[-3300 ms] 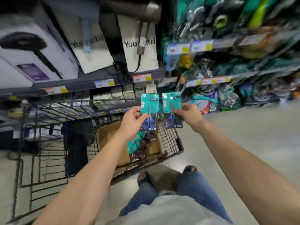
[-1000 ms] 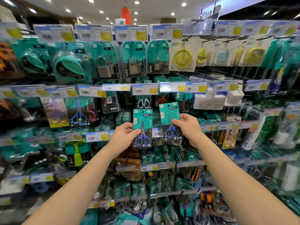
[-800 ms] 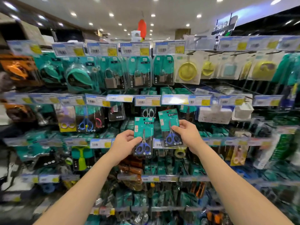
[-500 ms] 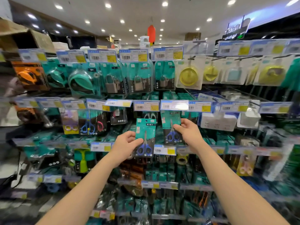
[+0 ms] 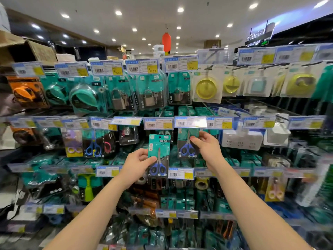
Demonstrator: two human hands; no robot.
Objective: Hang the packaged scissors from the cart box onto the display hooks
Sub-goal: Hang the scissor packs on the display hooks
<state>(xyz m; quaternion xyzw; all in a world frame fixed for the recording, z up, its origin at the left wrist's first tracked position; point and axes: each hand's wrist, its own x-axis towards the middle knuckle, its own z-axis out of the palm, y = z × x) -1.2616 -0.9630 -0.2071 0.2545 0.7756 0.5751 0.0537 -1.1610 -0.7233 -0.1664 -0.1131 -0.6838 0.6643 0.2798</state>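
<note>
Right side led, I judged.
My right hand (image 5: 207,147) pinched an upright scissors pack (image 5: 186,145) just under the price tag (image 5: 191,122); my left hand (image 5: 137,163) gripped the second pack (image 5: 159,150), lower.

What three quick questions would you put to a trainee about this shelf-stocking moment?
1. True or false: the left pack, in the left hand, sits lower than the right pack, in the right hand.
2. What hangs on the top row above both packs? A. padlocks B. batteries C. light bulbs
3. Fill in: the scissors handles in both packs are ___.
Key: 1 true; 2 A; 3 blue.
</note>
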